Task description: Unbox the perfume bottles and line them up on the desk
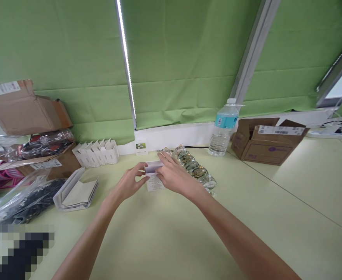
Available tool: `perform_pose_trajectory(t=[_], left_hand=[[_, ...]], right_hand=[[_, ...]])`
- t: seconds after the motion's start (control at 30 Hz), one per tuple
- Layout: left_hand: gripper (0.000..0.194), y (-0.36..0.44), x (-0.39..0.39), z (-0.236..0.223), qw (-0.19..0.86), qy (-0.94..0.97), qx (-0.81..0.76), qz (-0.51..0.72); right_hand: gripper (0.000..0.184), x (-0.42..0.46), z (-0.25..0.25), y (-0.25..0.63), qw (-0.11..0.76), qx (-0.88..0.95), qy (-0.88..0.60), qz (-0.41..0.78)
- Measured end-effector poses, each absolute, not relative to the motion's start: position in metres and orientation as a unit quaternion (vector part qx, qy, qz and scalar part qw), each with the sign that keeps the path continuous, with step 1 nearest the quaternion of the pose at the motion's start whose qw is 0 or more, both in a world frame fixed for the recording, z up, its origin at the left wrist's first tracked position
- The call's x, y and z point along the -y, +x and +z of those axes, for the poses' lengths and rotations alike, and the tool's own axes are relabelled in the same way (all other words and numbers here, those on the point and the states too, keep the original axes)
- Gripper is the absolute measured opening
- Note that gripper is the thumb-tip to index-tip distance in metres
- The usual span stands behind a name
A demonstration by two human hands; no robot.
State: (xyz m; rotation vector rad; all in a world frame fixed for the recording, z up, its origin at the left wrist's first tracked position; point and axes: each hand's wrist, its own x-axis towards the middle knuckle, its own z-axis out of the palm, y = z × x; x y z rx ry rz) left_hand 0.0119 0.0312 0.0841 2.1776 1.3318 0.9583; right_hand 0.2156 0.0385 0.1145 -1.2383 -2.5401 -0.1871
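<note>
Both my hands meet at the middle of a pale green table point(165, 233) on a small white carton point(154, 168). My left hand point(130, 182) pinches its left end with thumb and fingers. My right hand point(173, 177) wraps over its right side, fingers closed on it. Under the carton a white printed flap or sheet point(155, 185) lies on the table. Just right of my right hand runs a row of several small glass jars with gold tops point(196, 169).
A row of folded white cartons point(96, 152) stands at the back left, a stack of flat white blanks point(76, 192) nearer. Open cardboard boxes point(28, 112) and plastic bags point(19, 198) crowd the left. A water bottle point(224, 128) and a brown box point(266, 142) sit back right.
</note>
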Motion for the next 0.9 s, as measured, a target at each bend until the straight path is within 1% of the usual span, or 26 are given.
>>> perform_pose_trajectory(t=[0.1,0.2,0.3,0.43,0.63,0.77,0.9], left_hand=[[0.027,0.0135,-0.0306,0.0847,0.201,0.789,-0.468,0.344],[0.031,0.0145,-0.0303,0.0834,0.194,0.789,-0.468,0.349],[0.036,0.0149,-0.0301,0.0822,0.181,0.787,-0.473,0.351],[0.036,0.0145,-0.0305,0.0826,0.181,0.786,-0.477,0.350],[0.036,0.0128,-0.0323,0.0816,0.177,0.785,-0.490,0.335],[0.036,0.0117,-0.0332,0.0805,0.177,0.785,-0.488,0.340],[0.035,0.0117,-0.0334,0.0802,0.177,0.787,-0.479,0.346]], right_hand=[[0.028,-0.0380,0.1159,0.2165,0.155,0.887,-0.434,-0.036],[0.029,-0.0375,0.1186,0.2176,0.158,0.889,-0.430,-0.015],[0.028,-0.0386,0.1223,0.2192,0.173,0.892,-0.415,-0.032],[0.029,-0.0418,0.1235,0.2203,0.197,0.895,-0.394,-0.066],[0.029,-0.0431,0.1175,0.2176,0.177,0.897,-0.401,-0.062],[0.030,-0.0409,0.1208,0.2163,0.179,0.901,-0.390,-0.062],[0.030,-0.0388,0.1212,0.2137,0.163,0.902,-0.392,-0.071]])
